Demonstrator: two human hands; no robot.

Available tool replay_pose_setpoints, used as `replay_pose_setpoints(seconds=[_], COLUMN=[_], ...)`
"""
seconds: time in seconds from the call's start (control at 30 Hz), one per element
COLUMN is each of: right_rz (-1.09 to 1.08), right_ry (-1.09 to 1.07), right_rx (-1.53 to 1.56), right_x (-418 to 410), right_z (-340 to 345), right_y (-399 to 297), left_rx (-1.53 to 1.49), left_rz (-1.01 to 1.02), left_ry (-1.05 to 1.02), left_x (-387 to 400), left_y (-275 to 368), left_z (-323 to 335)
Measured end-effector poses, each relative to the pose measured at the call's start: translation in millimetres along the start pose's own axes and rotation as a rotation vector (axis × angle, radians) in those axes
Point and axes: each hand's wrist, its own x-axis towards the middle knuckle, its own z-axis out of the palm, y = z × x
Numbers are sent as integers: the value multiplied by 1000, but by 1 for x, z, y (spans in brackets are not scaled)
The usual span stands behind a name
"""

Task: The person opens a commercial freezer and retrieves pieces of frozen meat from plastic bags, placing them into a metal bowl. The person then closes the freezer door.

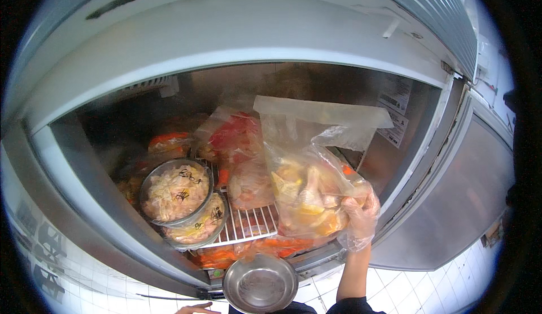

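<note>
My right hand (362, 212), in a clear disposable glove, grips the lower right side of a clear plastic bag (324, 115). Chicken pieces (311, 191), a drumstick among them, and yellow bits show through it. The bag is inside the open refrigeration cabinet, at the right of a white wire shelf (250, 225). At the bottom edge, only some fingers of my left hand (198, 309) show, left of a round metal bowl (260, 282). The bowl looks bare inside and sits close before my body; what supports it is hidden.
Two stacked round tubs (177, 191) of pale meat, marked with handwriting, stand on the shelf's left. Bagged meat (250, 182) lies beside them, with orange-and-clear packages (216, 257) below. The cabinet door (449, 191) hangs open at right, over white floor tiles (402, 290).
</note>
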Motion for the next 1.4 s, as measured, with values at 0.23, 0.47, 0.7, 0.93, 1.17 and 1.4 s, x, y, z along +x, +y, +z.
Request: replay_pose_setpoints(seconds=[0.23,0.47,0.7,0.93,1.17,1.4], right_rz=[-78,-389,-471,-439,-466,-478], right_ry=[27,-252,-405,-439,-405,-367], right_rx=[-34,-750,-779,-802,-845,-874], right_x=[-9,-37,-48,-52,-53,-50], right_z=[10,19,20,13,14,10], right_y=[-5,-67,-102,-111,-120,-124], left_rx=[-13,-578,82,-230,-249,-249], left_rz=[-18,764,869,742,666,672], left_ry=[307,1087,1283,1252,1271,1243], left_x=[-5,80,75,53,35,30], left_y=[105,237,269,242,236,248], left_z=[-34,-31,-80,-84,-81,-79])
